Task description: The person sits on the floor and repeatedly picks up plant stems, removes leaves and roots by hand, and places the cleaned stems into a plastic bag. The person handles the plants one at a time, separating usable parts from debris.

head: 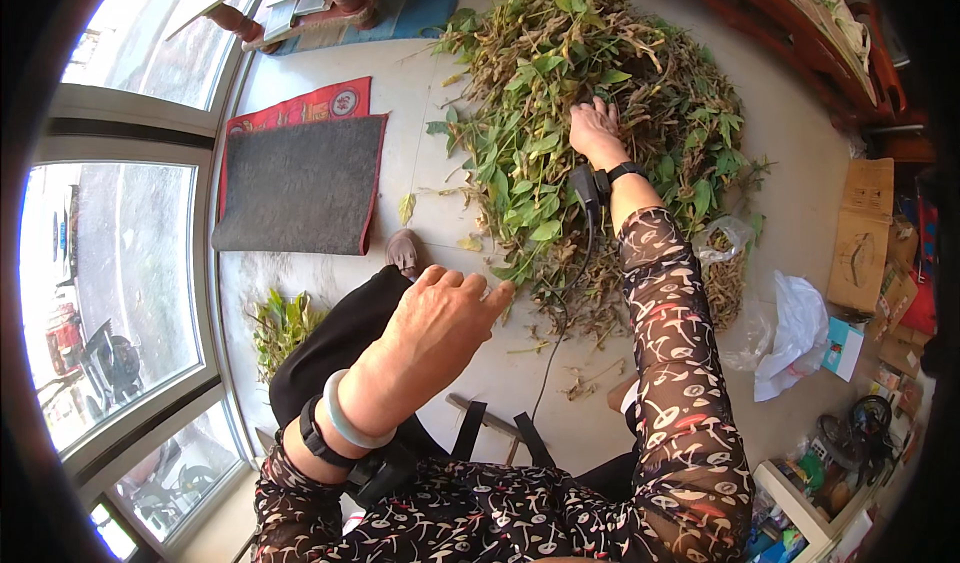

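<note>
A large heap of uprooted bean plants [540,143] covers the floor in front of me, green leaves mixed with brown pods and stalks. My right hand [595,126] reaches into the upper middle of the heap and touches the plants. Its fingertips are partly sunk among the stalks, so whether they grip one is unclear. My left hand [439,330] hovers apart from the heap, near my knee, back upward and fingers curled. The palm is hidden, and I cannot tell if anything is in it. A pale bangle [341,413] circles the left wrist.
A folded dark mat [300,184] with red edging lies left, near glass doors [120,263]. A smaller leafy bunch [285,327] sits by my leg. Plastic bags [791,338], cardboard [861,233] and a wooden bench [795,45] line the right side. A cable [589,255] hangs from my right wrist.
</note>
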The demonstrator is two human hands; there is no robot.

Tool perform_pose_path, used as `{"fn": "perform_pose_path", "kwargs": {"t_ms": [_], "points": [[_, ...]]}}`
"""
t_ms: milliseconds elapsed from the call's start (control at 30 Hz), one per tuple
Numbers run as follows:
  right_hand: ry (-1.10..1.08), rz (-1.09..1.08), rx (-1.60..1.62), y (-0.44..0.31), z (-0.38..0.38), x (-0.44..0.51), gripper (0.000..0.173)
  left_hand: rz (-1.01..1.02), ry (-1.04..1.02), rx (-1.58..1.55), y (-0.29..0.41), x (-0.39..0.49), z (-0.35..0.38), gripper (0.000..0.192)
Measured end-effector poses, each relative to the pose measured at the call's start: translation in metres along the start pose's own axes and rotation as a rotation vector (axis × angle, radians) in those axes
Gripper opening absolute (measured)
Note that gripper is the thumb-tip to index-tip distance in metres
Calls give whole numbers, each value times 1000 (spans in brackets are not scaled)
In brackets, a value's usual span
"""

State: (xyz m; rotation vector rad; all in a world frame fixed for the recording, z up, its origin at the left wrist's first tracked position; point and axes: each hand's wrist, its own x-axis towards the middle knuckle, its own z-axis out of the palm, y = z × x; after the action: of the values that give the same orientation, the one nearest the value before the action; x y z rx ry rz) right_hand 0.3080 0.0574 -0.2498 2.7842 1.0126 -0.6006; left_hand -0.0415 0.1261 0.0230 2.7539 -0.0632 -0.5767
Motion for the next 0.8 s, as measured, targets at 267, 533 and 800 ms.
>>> {"fn": "perform_pose_path", "kwargs": {"t_ms": [267, 533, 800], "points": [[264, -245, 128, 73, 61, -82, 28, 27, 15, 9, 9, 8, -6, 55], [458, -368, 327, 95, 64, -115, 26, 55, 4, 8, 24, 8, 3, 54], [625, -477, 281, 81, -10, -189, 29, 113, 52, -15, 36, -6, 9, 53]]}}
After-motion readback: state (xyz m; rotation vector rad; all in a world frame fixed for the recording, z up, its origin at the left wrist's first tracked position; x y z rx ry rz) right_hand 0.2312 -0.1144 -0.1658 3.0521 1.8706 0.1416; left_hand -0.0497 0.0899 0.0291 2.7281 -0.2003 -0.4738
